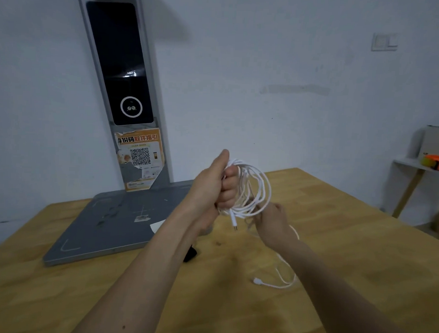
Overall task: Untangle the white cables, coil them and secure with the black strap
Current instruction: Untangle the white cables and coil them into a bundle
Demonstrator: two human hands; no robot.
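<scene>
Head-worn view — forward, downward, close over table (335,245)

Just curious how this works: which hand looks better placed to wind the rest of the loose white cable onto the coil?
The right hand, probably. The left hand grips the coil, while the loose cable trails on the table beside the right arm.

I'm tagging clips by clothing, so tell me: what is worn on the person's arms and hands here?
Nothing is worn. Both forearms are bare up to the frame's edge, with no sleeves in view. The left hand and right hand have no gloves, and no watch, bracelet or ring shows. A small dark spot marks the left forearm.
</scene>
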